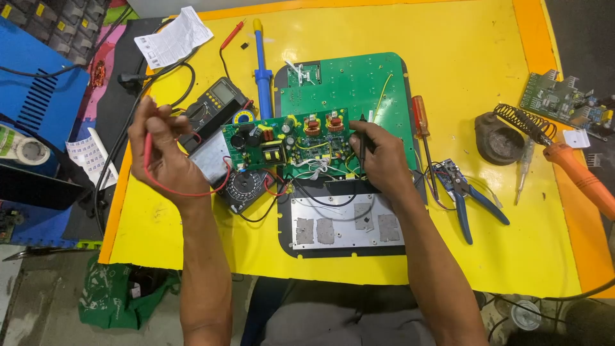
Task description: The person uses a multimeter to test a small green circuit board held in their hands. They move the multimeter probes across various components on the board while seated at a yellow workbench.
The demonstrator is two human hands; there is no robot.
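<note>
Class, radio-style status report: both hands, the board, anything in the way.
Left hand lifted, gripping red probe. Right hand presses black probe onto green circuit board. Red lead loops beside board.

A bright yellow table (487, 250) with an orange border fills the view. At centre lies a green circuit board (288, 144) with copper-red coils. At nine o'clock a thin red wire (186, 192) loops; at three o'clock lie blue-handled pliers (477, 205) and an orange-handled soldering iron (580, 176).
</note>
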